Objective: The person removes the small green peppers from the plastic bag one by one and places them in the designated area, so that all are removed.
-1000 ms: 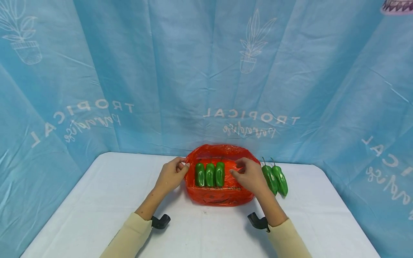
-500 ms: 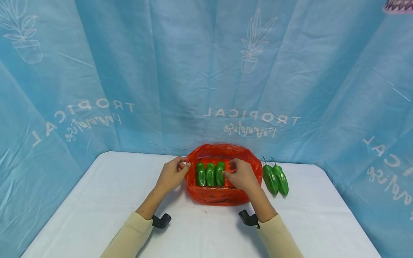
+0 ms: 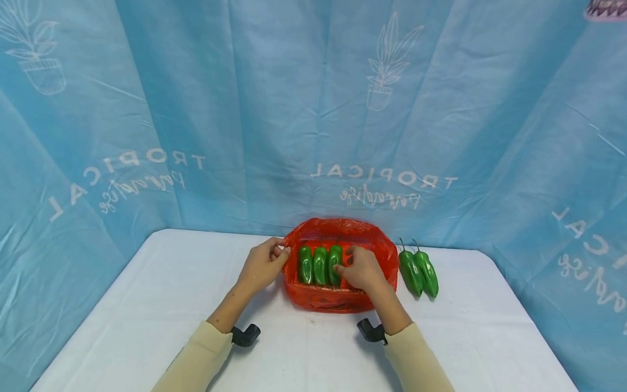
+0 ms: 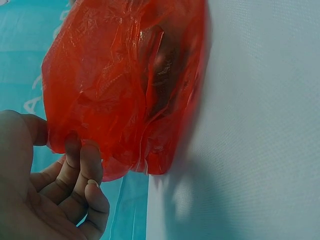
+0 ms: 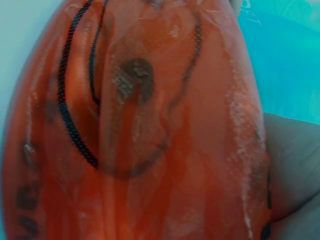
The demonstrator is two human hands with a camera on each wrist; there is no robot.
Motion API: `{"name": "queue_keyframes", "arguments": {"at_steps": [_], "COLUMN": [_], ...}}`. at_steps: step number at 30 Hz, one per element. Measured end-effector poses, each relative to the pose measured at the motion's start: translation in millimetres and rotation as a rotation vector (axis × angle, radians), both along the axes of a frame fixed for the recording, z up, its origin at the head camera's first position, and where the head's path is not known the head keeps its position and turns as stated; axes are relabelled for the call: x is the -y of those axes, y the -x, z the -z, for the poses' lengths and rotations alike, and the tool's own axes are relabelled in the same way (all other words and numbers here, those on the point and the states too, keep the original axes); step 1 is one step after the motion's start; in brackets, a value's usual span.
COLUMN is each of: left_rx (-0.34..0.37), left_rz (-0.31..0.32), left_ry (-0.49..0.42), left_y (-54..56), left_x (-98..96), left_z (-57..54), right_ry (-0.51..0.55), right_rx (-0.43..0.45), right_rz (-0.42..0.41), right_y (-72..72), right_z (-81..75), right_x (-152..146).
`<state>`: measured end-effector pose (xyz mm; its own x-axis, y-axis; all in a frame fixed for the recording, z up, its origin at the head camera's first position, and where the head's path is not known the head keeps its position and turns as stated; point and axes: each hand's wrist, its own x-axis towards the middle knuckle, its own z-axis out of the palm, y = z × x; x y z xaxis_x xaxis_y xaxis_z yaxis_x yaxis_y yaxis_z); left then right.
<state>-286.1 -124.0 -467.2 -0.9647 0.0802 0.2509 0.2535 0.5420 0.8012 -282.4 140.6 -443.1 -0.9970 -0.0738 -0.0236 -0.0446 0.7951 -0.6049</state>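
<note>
A red plastic bag (image 3: 313, 296) lies in the middle of the white table, its mouth facing up toward the head camera. Inside, three green peppers (image 3: 320, 265) stand side by side. The left hand (image 3: 262, 264) pinches the bag's left rim between thumb and fingers; the left wrist view shows the thin red plastic (image 4: 95, 85) in that grip. Within the bag's right half is the right hand (image 3: 362, 269), its thumb tip at the rightmost pepper and its index finger apart from it. In the right wrist view the bag (image 5: 215, 135) hides most of this hand.
Two more green peppers (image 3: 418, 272) with long stems lie on the white table (image 3: 196, 294), just right of the bag. A blue printed curtain (image 3: 274, 136) hangs behind and on both sides of the table.
The right hand has moved left and slightly down inside the bag, up to the rightmost pepper. The left hand keeps its hold on the rim.
</note>
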Motion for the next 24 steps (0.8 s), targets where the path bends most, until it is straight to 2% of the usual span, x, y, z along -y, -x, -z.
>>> {"name": "queue_keyframes", "arguments": {"at_steps": [6,15,24], "left_rx": [0.000,-0.005,-0.008], "left_rz": [0.000,0.002,0.004], "left_ry": [-0.005,0.004,-0.001], "left_y": [0.1,0.4,-1.2], "left_x": [-0.2,-0.8,-0.8], "left_z": [0.2,2.4,-0.1], "right_ry": [-0.011,-0.007,-0.021], "right_rx": [-0.004,-0.055,-0.077], "right_rz": [-0.002,0.010,0.009], "right_y": [2.2,4.6,7.9], "right_z": [7.3,16.5,23.5], "right_x": [2.6,5.0,6.7]}}
